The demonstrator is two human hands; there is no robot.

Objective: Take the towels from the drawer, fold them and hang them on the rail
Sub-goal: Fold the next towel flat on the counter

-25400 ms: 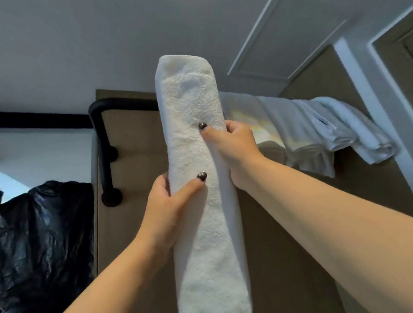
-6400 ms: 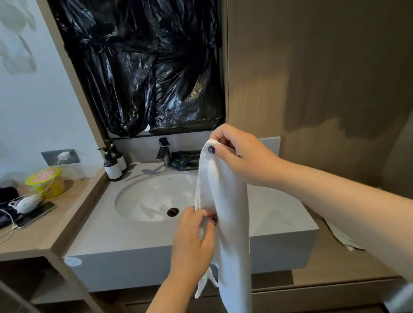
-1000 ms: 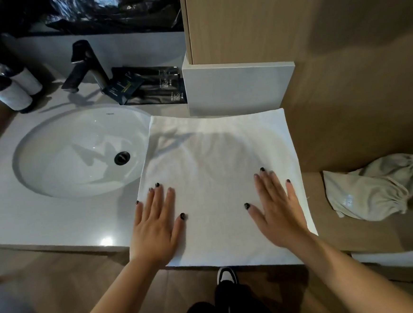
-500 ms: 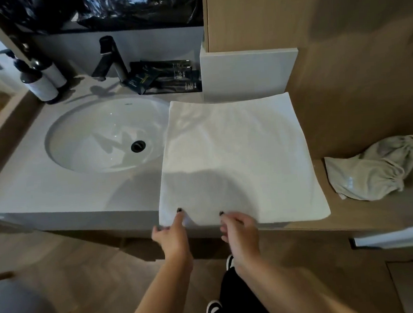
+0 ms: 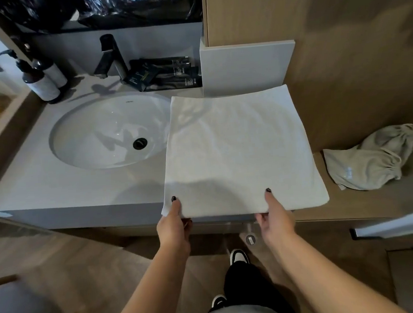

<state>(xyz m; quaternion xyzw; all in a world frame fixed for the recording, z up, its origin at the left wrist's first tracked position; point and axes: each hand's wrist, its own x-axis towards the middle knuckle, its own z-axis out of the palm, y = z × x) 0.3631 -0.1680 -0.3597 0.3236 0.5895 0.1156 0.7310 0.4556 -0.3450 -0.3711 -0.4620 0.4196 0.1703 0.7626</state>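
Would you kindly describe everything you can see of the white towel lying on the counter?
The white square terry towel lies spread flat on the grey stone counter to the right of the white oval sink basin. Its far edge meets the grey upstand, its right side reaches over the wooden ledge, and its near edge overhangs the counter front. It looks soft, mostly smooth with faint creases. The left hand and right hand each pinch the near edge, thumbs on top.

No legible text on any item
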